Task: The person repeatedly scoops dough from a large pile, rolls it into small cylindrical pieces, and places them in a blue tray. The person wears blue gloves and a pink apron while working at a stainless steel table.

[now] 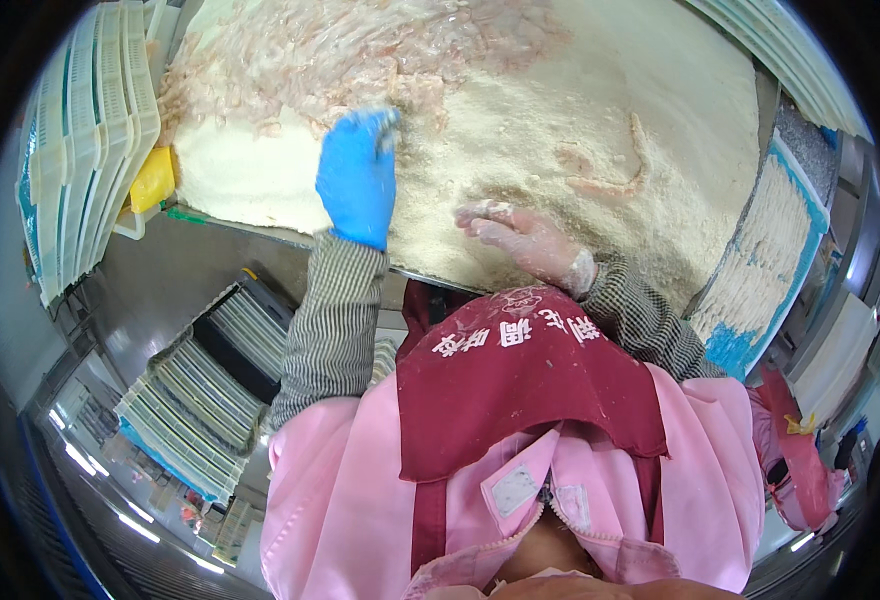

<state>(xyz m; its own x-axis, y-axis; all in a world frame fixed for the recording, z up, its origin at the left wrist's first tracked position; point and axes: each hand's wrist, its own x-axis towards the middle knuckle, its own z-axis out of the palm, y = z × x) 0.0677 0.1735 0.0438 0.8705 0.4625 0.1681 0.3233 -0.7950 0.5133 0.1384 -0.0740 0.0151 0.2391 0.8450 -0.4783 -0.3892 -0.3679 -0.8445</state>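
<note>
My left hand [357, 180], in a blue glove, is over the work table at the near edge of a pile of raw meat strips [320, 60]. Its fingers are curled and blurred; whether they grip a piece is hidden. My right hand [526, 236], in a thin see-through glove dusted with crumbs, rests low over the pale breading [440, 247] near the table's front edge. Its fingers are extended and hold nothing. Farther right, a partly coated strip of meat [612, 184] lies curved on the breading.
Stacked plastic trays [87, 142] stand at the left, beside a yellow object [153, 180]. On the right, a blue tray [766, 247] holds rows of coated pieces. More stacked trays [192, 390] are on the floor behind left. Another person [800, 450] in pink is behind right.
</note>
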